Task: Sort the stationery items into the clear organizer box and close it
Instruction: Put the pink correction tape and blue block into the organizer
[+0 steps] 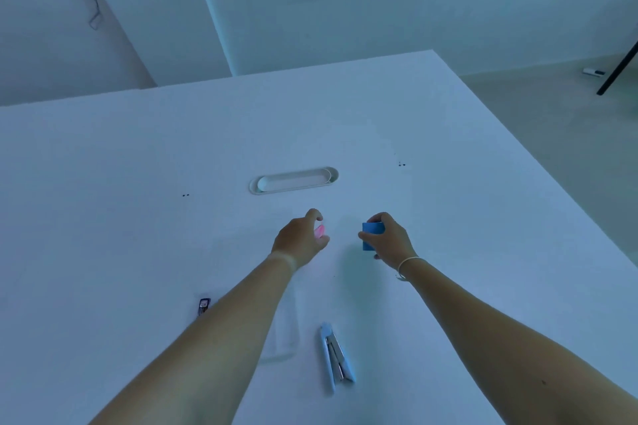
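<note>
Both arms reach out over the white table (138, 155). My left hand (300, 238) is curled around a small pink item (319, 230), mostly hidden by the fingers. My right hand (390, 238) grips a blue block-shaped item (371, 233), held just above the tabletop. Under my left forearm lies the clear organizer box (288, 328), faint and partly covered. A light blue stapler (335, 357) lies open on the table between my forearms. A small dark item with a pale window (203, 305) rests left of my left forearm.
An oval cable port (293, 180) is set into the table beyond my hands. The table's right edge runs diagonally, with floor beyond it, a black stand leg (618, 71) and a small white object (593, 72) there. A cable hangs on the wall at upper left.
</note>
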